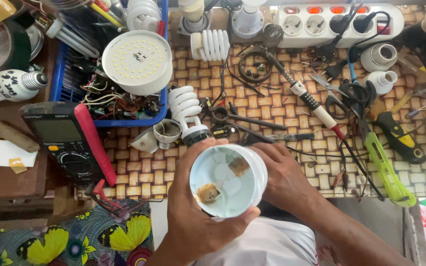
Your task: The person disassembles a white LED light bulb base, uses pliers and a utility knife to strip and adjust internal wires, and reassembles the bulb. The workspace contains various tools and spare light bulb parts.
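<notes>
Hands hold a white lamp shell [228, 181] just over the near edge of the woven surface [282, 106]. The left hand [193, 216] wraps around the shell from below, with the thumb pressed on its lower rim and the fingers curled behind it. The right hand [282, 177] rests on the right side of the shell, fingers bent against the wall; I cannot tell how hard it grips. The shell is open and faces up at the camera. It looks like the lamp is already taken apart, because you can see right into the hollow shell. Inside, the floor is cracked, and two small brown lumps [223, 180] stick to it, one high on the right and one low on the left. No glass tube and no little board sit in it, so putting it together is not done yet, I think. A spiral bulb [187, 111] lies just past the shell on the surface, and a small metal bulb cap [166, 133] lies beside that. A soldering iron [306, 96] lies well apart to the right, untouched, near black scissors [343, 96] and a green tool [388, 172]. A black meter [62, 143] sits to the left. A blue basket [161, 98] holds a round white light plate [137, 61] and a tangle of wires. A white power strip [338, 19] lies at the far edge with plugs in it.
</notes>
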